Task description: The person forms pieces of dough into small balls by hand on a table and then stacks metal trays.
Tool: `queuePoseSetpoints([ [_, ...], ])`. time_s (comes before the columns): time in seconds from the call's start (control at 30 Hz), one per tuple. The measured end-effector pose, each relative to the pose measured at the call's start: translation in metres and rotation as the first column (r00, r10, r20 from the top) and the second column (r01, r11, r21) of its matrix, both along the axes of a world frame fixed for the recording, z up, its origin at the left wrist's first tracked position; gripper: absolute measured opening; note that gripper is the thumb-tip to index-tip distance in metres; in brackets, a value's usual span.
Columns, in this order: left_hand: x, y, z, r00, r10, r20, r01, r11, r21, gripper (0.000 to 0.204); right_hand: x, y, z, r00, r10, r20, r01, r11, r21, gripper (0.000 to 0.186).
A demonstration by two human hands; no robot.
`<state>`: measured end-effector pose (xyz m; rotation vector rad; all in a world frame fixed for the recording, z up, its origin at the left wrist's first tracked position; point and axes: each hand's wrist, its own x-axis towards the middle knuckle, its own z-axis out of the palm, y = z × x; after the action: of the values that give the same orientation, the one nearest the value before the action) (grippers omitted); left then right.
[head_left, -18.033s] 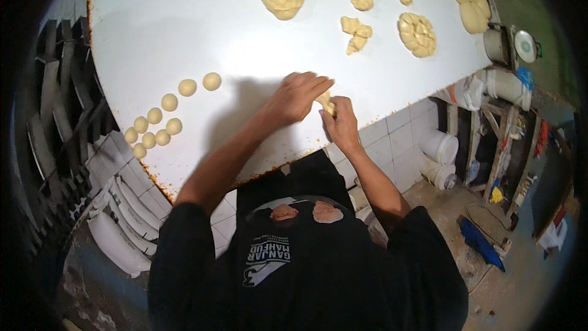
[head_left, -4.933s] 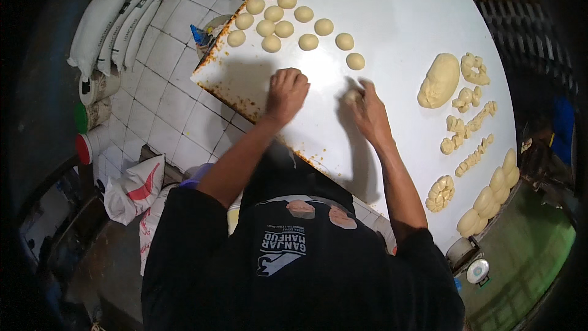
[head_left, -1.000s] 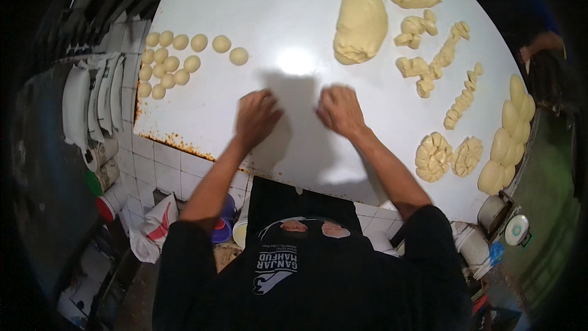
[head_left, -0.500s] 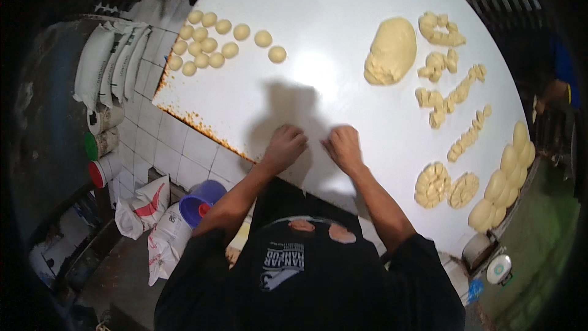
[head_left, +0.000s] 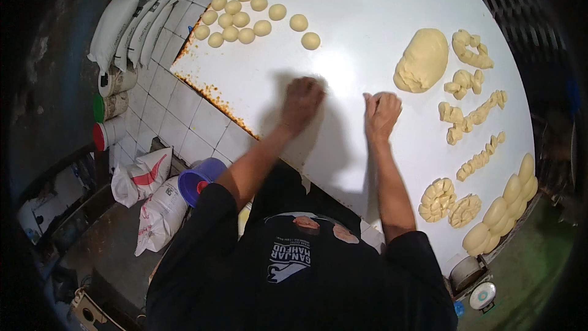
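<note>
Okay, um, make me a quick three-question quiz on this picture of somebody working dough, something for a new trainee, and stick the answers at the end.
1. Multiple choice: which of the person's hands is nearer the big dough lump?
A) the left
B) the right

2. True or false: in this view, the small dough balls lie to the right of that lump.

3. Fill in the blank: the bare part of the tabletop is coloured ____.

Key:
1. B, the right hand.
2. False; the small dough balls lie to its left.
3. White.
</note>
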<state>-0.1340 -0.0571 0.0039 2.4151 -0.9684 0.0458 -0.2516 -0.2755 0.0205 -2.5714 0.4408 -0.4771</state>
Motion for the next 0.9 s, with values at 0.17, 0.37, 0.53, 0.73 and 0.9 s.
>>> queuePoseSetpoints([
  [0.17, -0.039, 0.063, 0.01, 0.933, -0.344, -0.103, 0.317, 0.924, -0.213, 0.024, -0.068, 0.027, 0.01, 0.985, 0.044, -0.168, -0.039, 0.999, 0.033, 0.04],
  [0.37, 0.011, 0.072, 0.048, 0.887, -0.356, -0.295, 0.267, 0.915, -0.303, 0.031, 0.137, 0.073, 0.085, 0.956, 0.227, -0.187, -0.144, 0.916, 0.374, 0.047],
  [0.53, 0.026, 0.101, 0.047, 0.9, -0.364, -0.238, 0.299, 0.916, -0.269, 0.047, 0.184, 0.138, 0.051, 0.995, 0.101, 0.026, -0.103, 0.99, 0.097, 0.046],
  [0.73, 0.033, 0.15, 0.032, 0.951, -0.123, -0.284, 0.053, 0.969, -0.242, 0.045, 0.046, 0.081, 0.011, 0.769, 0.545, -0.336, -0.556, 0.828, 0.072, 0.04],
  [0.9, 0.027, 0.118, 0.021, 0.942, -0.102, -0.319, 0.028, 0.973, -0.23, 0.039, 0.095, 0.136, -0.001, 0.925, 0.373, -0.075, -0.375, 0.927, -0.016, 0.031],
])
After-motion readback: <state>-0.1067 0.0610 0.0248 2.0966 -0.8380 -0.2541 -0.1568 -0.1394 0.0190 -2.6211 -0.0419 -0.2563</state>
